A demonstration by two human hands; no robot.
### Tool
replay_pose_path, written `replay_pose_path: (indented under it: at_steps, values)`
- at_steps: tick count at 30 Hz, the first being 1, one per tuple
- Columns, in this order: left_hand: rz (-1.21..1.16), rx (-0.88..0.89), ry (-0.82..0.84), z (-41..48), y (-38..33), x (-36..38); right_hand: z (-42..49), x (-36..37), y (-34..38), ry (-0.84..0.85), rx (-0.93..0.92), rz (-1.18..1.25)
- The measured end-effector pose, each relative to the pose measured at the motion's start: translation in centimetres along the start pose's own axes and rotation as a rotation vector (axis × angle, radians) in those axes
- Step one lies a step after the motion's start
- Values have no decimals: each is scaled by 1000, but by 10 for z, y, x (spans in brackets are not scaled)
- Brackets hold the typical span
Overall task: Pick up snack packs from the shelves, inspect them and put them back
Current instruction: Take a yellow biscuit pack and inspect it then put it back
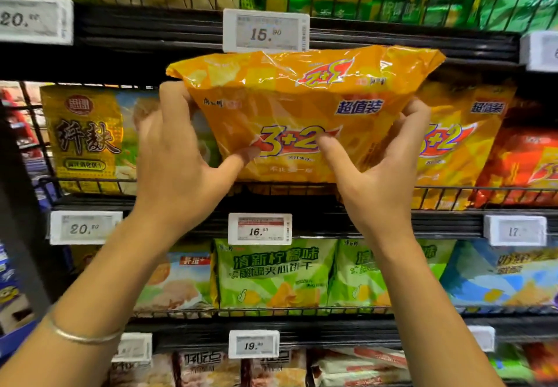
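At the far left of the middle shelf [90, 202] a yellow biscuit bag [81, 136] with big dark characters stands behind the wire rail, over a price tag [86, 228] reading 20.90. My left hand [178, 157] comes next, a thin silver bangle [81, 334] round its wrist lower down. Its thumb lies on the front of the orange snack pack [302, 106], beside the red "3", and its fingers [172, 96] curl round the pack's left edge, so this hand is clamped on the pack.

The pack itself is held up in front of the middle shelf, facing me, its crinkled top reaching the 15.90 tag [265, 31] on the shelf above and its bottom edge near the wire rail. It is printed with "3+2" in the middle (and again, tilted, near the top). Below it the 16.90 tag [260, 229] hangs on the shelf front, and beneath that stand green lemon biscuit bags [271, 275].

My right hand [380, 163] grips the pack's right side, the thumb pressed on the front just right of the "2" and the fingers [415, 112] wrapped over the right edge. Just behind this hand a second orange "3+2" pack [459, 142] stands on the shelf, and a red pack [525, 160] stands to the right of it, above a tag [514, 230] that starts with 17.
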State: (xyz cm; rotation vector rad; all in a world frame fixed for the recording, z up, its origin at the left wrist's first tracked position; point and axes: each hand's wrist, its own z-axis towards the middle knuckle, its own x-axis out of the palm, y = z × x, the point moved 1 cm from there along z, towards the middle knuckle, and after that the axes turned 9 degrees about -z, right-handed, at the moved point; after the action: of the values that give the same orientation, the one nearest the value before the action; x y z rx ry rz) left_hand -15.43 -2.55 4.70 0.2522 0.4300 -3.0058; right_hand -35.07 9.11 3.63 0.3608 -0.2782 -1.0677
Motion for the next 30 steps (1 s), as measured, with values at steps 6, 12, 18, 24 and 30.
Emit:
replay_pose_path:
  at_steps: [6,12,18,24,30]
  values:
    - [528,-62,371,34,17,-17,2,6,6,9,68,-165]
    - [671,-21,280,34,17,-17,7,7,7,26,101,-213]
    - [475,-78,207,33,20,-26,9,15,7,156,185,-383]
    - [524,-154,57,39,11,-13,19,12,4,264,297,-470]
    - [611,-139,-63,36,3,-4,-5,-1,14,39,239,-238]
